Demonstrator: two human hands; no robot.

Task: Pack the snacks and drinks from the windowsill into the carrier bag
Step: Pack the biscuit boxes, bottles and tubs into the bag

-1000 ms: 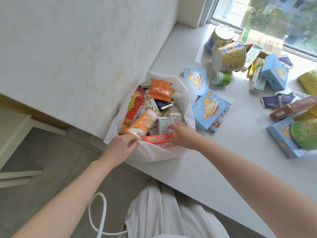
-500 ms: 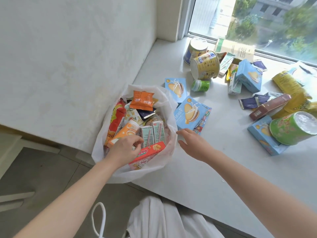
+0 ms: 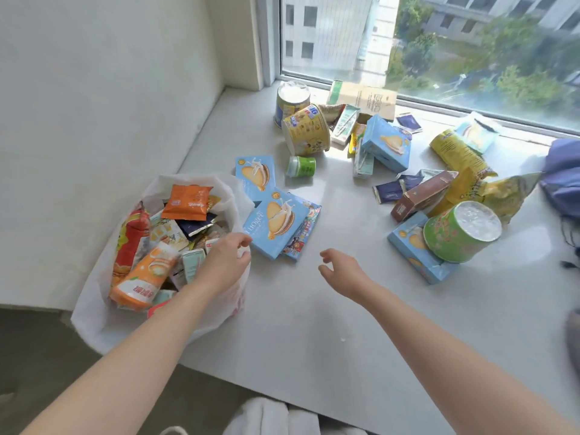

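The white carrier bag (image 3: 94, 312) stands at the left end of the windowsill (image 3: 298, 324), full of snack packets, small drink cartons and an orange bottle (image 3: 147, 274). My left hand (image 3: 227, 262) pinches the bag's right rim. My right hand (image 3: 342, 271) hovers open over bare sill, holding nothing. Just beyond the hands lie a blue biscuit box (image 3: 276, 222) on a colourful pack and a second blue box (image 3: 255, 175). A small green bottle (image 3: 300, 166) lies farther back.
More snacks are scattered to the right: two yellow tubs (image 3: 306, 130), a green cup (image 3: 461, 232) on a blue box, a brown box (image 3: 422, 196), yellow bags (image 3: 461, 158), dark sachets. A purple-blue cloth bag (image 3: 565, 174) sits at the far right. The window runs along the back.
My right hand came out of the bag and moved right over the sill. My left hand shifted from the bag's near rim to its right rim. The view tilted up toward the window.
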